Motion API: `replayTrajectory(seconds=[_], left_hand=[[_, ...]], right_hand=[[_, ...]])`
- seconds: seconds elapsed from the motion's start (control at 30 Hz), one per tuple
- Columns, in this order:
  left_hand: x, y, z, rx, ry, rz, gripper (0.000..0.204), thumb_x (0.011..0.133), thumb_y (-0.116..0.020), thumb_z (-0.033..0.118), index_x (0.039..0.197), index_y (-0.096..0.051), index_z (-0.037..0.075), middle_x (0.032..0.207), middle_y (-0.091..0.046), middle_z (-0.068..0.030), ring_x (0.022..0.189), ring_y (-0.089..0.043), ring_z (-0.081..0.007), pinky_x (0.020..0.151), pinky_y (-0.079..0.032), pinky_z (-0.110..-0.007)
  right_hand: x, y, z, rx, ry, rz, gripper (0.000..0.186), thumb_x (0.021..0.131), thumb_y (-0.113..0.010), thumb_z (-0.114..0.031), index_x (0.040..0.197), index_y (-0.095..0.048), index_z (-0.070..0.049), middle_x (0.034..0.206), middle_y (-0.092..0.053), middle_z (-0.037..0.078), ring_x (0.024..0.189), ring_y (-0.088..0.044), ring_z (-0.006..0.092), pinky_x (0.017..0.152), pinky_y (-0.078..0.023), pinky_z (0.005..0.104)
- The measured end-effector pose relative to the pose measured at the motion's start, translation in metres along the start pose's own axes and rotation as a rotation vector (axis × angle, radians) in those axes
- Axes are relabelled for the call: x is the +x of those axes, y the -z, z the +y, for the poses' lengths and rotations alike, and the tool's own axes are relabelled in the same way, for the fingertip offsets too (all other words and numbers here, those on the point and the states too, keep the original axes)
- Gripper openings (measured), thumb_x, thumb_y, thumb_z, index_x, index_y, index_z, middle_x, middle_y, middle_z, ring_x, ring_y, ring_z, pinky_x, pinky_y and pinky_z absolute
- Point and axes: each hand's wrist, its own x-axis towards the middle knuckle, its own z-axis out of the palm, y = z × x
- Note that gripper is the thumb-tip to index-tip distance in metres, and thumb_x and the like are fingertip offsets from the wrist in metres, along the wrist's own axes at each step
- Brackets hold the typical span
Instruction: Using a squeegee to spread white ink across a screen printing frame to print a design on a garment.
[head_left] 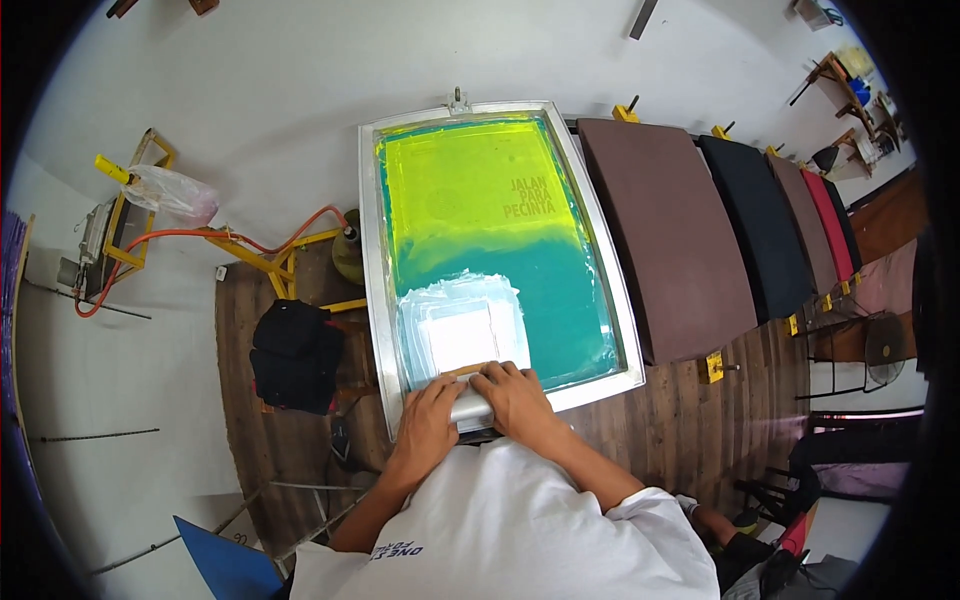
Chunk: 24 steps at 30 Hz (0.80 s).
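Before me lies an aluminium screen-printing frame [368,250], its mesh yellow-green [450,170] at the far end with faint lettering and teal [565,310] nearer, plus a patch of white ink [455,330] at the near left. My left hand [428,415] and my right hand [515,405] both grip a silver squeegee [470,405] with a brown edge at the near end of the white patch. Fingers of both hands curl over its top. The squeegee's blade is hidden.
To the right runs a row of padded pallets [665,240] in brown, black and red on yellow mounts. At left are dark folded garments [292,355], a red hose [185,233], a plastic bag [170,190] on a yellow bracket and a blue panel [220,560].
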Motion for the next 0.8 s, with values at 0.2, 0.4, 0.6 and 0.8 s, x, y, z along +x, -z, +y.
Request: replayTrajectory(seconds=[0.2,0.4,0.6,0.8], left_hand=[[0.043,0.004,-0.014,0.088,-0.104,0.227,0.059,0.068,-0.062,-0.016,0.124,-0.061,0.0,0.133,-0.056,-0.0173,0.125,-0.053,-0.0335,0.105,-0.039,-0.043],[0.035,-0.008,-0.023,0.032,-0.084,0.173,0.058,0.067,-0.063,-0.016,0.123,-0.062,0.0,0.133,-0.057,-0.0175,0.126,-0.053,-0.0334,0.104,-0.04,-0.044],[0.037,-0.006,-0.017,0.048,-0.099,0.231,0.06,0.068,-0.063,-0.016,0.125,-0.062,0.0,0.134,-0.056,-0.0171,0.124,-0.054,-0.0338,0.105,-0.04,-0.043],[0.033,-0.009,-0.015,-0.064,-0.007,0.156,0.065,0.065,-0.059,-0.02,0.127,-0.06,0.0,0.134,-0.057,-0.0175,0.13,-0.051,-0.0344,0.105,-0.041,-0.043]], right_hand=[[0.042,0.011,0.009,-0.097,0.015,0.198,0.043,0.073,-0.064,0.003,0.115,-0.06,-0.007,0.118,-0.06,0.013,0.112,-0.057,0.0327,0.085,-0.046,0.0492],[0.032,-0.003,0.015,-0.049,0.016,0.137,0.042,0.075,-0.063,0.002,0.116,-0.06,-0.006,0.119,-0.058,0.015,0.116,-0.054,0.0328,0.084,-0.047,0.0492],[0.039,-0.006,0.015,-0.065,0.027,0.183,0.046,0.073,-0.063,0.004,0.118,-0.06,-0.006,0.12,-0.058,0.014,0.115,-0.054,0.0331,0.084,-0.048,0.0492],[0.034,0.002,0.019,-0.008,0.054,0.087,0.039,0.077,-0.062,-0.001,0.116,-0.06,-0.006,0.12,-0.058,0.016,0.118,-0.054,0.0341,0.083,-0.05,0.0493]])
